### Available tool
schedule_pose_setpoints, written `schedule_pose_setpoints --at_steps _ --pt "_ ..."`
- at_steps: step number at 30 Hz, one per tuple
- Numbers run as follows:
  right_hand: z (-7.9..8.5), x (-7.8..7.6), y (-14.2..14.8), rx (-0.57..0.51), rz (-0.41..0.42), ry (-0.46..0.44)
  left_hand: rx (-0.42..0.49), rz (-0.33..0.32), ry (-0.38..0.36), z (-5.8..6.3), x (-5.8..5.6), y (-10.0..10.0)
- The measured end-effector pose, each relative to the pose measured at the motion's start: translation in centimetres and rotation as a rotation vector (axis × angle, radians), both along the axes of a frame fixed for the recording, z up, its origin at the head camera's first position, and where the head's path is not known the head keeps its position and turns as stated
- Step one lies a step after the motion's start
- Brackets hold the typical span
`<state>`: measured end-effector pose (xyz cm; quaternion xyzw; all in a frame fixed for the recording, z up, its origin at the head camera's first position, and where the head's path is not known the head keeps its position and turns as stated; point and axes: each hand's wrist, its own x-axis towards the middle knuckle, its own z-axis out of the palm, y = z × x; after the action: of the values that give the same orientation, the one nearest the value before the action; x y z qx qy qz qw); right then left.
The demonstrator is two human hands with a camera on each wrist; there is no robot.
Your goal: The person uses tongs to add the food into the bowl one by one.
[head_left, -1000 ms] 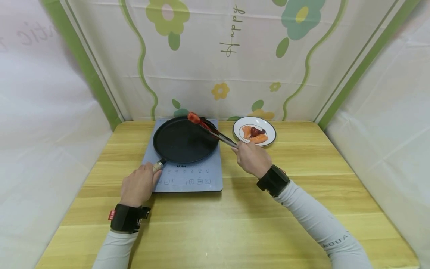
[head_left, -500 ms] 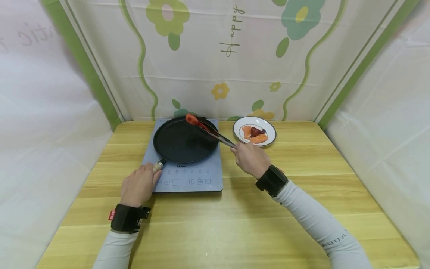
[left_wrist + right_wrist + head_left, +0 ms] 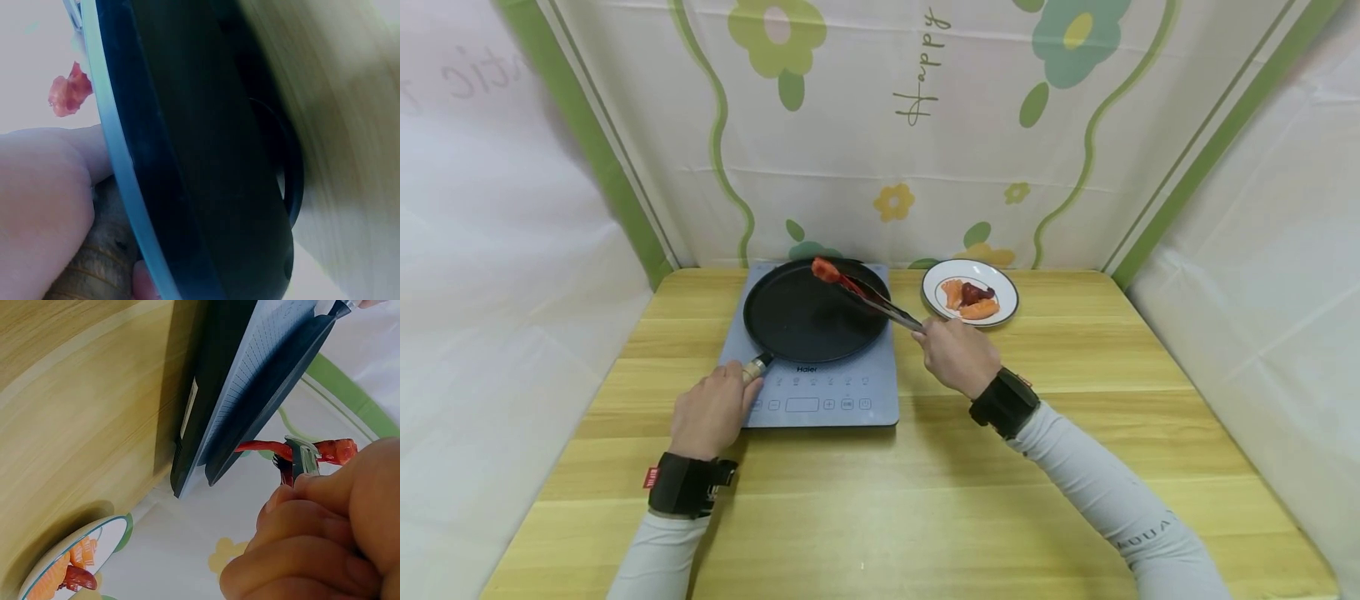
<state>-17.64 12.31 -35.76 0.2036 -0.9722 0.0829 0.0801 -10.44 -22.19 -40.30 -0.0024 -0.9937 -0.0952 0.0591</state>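
My left hand [image 3: 711,408] grips the wood-look handle [image 3: 756,368] of a flat black frying pan [image 3: 808,321], which sits on the induction cooktop [image 3: 880,392]. My right hand [image 3: 961,357] holds metal tongs [image 3: 897,313] with dark tips, reaching left over the pan. Between the tips is a long red piece of food [image 3: 825,269], flared at one end. The right wrist view shows the red piece [image 3: 337,450] sticking out on both sides of the tongs [image 3: 305,457], above the pan surface. In the left wrist view the cooktop's edge [image 3: 125,175] hides most of the pan.
Right of the cooktop stands a white plate [image 3: 934,302] with a dark rim. Orange pieces [image 3: 979,310] and a dark red piece [image 3: 974,293] lie on it. The wooden table [image 3: 880,508] meets a flowered curtain [image 3: 850,158] at the back, with white sheets at both sides.
The tongs with the red piece have shifted slightly left and lower over the pan. My left hand keeps its grip on the handle, and the pan has not moved.
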Motion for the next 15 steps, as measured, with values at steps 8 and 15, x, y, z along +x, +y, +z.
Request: schedule_pose_setpoints --at_steps 8,15 --pt "-0.04 0.18 -0.27 0.037 -0.014 -0.006 0.002 -0.001 -0.007 0.05 -0.04 0.01" --pt "-0.4 0.18 -0.39 0.06 0.002 0.027 0.0 -0.006 -0.003 0.08 0.0 0.09"
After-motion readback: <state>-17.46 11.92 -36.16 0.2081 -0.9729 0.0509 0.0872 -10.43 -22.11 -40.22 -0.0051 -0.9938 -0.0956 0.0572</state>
